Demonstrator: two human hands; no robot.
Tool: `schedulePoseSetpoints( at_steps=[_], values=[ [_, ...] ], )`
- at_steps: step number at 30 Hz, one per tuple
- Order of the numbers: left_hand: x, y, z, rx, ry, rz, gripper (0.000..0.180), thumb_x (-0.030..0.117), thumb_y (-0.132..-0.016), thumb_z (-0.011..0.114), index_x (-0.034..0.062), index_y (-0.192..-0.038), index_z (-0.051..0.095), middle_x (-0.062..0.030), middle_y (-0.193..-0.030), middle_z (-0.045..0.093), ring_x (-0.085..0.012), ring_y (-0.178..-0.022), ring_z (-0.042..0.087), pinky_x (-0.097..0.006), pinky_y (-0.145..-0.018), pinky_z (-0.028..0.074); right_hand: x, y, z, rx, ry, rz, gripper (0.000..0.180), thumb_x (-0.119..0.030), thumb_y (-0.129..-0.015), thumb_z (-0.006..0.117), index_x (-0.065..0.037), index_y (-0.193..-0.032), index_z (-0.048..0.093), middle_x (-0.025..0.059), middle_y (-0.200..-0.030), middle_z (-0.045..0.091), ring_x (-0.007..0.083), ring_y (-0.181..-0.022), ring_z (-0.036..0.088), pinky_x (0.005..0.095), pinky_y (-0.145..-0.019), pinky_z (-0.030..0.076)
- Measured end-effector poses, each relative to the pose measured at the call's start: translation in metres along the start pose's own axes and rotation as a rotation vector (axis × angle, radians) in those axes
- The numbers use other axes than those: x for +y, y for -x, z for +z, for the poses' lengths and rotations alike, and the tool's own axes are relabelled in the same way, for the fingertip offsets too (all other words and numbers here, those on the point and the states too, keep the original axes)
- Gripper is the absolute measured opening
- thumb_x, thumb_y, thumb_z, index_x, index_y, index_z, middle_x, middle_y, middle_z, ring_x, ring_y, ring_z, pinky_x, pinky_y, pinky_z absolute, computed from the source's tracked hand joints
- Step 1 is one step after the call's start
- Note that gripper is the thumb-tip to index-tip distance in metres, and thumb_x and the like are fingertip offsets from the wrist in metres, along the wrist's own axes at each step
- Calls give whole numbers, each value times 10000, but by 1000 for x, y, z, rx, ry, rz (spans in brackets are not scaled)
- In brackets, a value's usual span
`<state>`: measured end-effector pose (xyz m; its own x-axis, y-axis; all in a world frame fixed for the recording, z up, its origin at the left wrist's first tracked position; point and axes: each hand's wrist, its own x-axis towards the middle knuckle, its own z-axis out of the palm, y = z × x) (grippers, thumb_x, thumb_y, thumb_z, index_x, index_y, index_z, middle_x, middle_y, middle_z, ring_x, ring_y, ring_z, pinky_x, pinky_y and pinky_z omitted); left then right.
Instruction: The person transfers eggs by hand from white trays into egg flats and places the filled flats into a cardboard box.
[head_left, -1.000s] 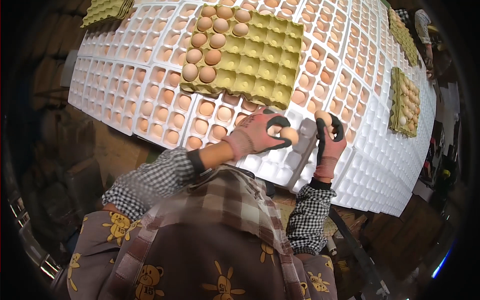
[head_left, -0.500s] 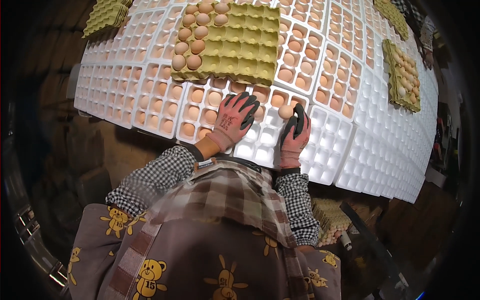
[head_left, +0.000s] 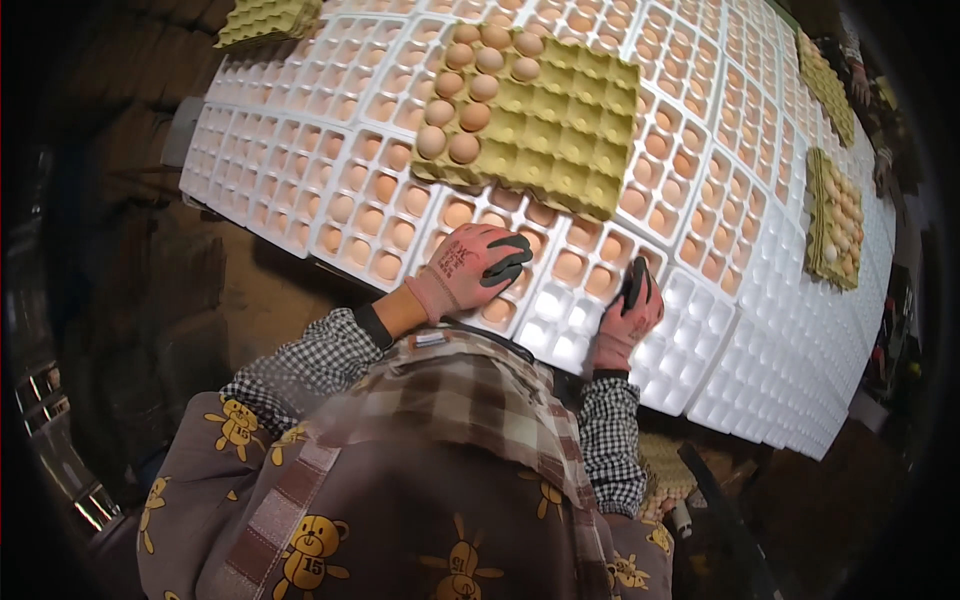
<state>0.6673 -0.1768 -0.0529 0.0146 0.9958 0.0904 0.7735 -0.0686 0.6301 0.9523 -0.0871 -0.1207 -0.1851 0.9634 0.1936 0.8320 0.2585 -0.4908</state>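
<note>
My left hand [head_left: 475, 265], in a pink glove with dark fingertips, lies over a white tray of eggs with its fingers curled down. What they hold, if anything, is hidden. To its right, my right hand [head_left: 630, 317], gloved alike, reaches over the neighbouring white tray [head_left: 538, 345], fingers bent together at its right edge; whatever is between them cannot be made out. In that tray, eggs [head_left: 600, 281] sit in the far cells, while the near cells hold none. Just beyond both hands, a yellow-green egg flat [head_left: 565, 125] rests on the trays, with several eggs [head_left: 465, 148] along its left side.
White trays with eggs [head_left: 372, 218] spread left and far; eggless white trays [head_left: 780, 360] extend right. A stack of egg flats [head_left: 265, 22] stands far left. Another flat with eggs [head_left: 835, 220] lies at right. Far right, another person's hand [head_left: 860, 85] shows. Stacked flats [head_left: 665, 470] are below the table's edge.
The view has shifted, moving the trays right and down. The egg seen at my right fingertips now sits in a tray cell. My left hand has moved slightly left across the trays.
</note>
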Motion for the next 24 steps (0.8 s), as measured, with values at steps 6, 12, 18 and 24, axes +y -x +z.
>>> schedulePoseSetpoints(
  at_steps=[6, 12, 18, 24],
  values=[
    [-95, -27, -97, 192, -333, -230, 559, 139, -705, 765, 80, -1224, 568, -151, -1280, 527, -372, -1148, 526, -450, -990, 443, -84, -29, -7, 154, -416, 113, 550, 30, -826, 657, -10, -1358, 523, 154, -1319, 489, 280, -1212, 518, 389, -1027, 446],
    [-140, -29, -118, 202, 1150, -485, 394, 156, -895, 694, 48, -1236, 530, -59, -1105, 636, -138, -898, 651, -272, -721, 568, -234, -97, 40, -355, -265, -465, 669, -178, -677, 804, -134, -1306, 582, 179, -1290, 553, 370, -1167, 528, 461, -1025, 404],
    [-134, -62, -128, 126, 151, -250, 429, 199, -860, 702, 50, -1239, 566, -90, -1163, 597, -235, -999, 644, -352, -828, 544, -213, -111, 85, -409, -665, -156, 465, -56, -707, 781, -101, -1146, 635, 97, -1085, 634, 267, -991, 627, 357, -869, 520],
    [-160, -76, -115, 248, 370, -277, 523, 221, -788, 777, 89, -1243, 554, -98, -1201, 578, -283, -991, 643, -349, -874, 532, -221, -137, 81, -234, -1159, 69, 215, -82, -894, 609, -39, -1104, 626, 148, -1091, 647, 259, -1021, 624, 364, -864, 529]
  ],
)
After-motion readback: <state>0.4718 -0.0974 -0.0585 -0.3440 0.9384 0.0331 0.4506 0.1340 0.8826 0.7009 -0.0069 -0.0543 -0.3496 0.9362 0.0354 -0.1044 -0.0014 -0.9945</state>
